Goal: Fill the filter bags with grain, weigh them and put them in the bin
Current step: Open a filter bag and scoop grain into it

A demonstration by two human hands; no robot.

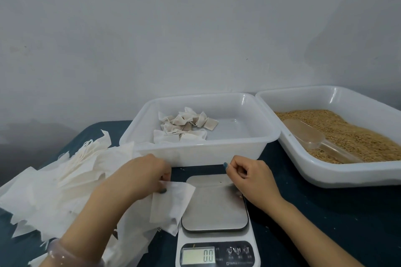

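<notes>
My left hand (143, 176) pinches the top corner of an empty white filter bag (171, 202) that hangs over the left edge of the scale (214, 206). The scale's steel plate is bare and its display reads 0.0. My right hand (249, 176) hovers over the plate's far right corner, fingers curled loosely with nothing in them. A heap of empty filter bags (54, 184) lies at the left. The white bin (195, 154) behind the scale holds several filled bags (186, 123). The tray of grain (325, 173) sits at the right with a clear scoop (312, 136) lying in it.
The dark blue table (325, 223) carries a few stray grains. A grey wall rises behind the bin and tray. A clear bangle (58, 253) circles my left wrist.
</notes>
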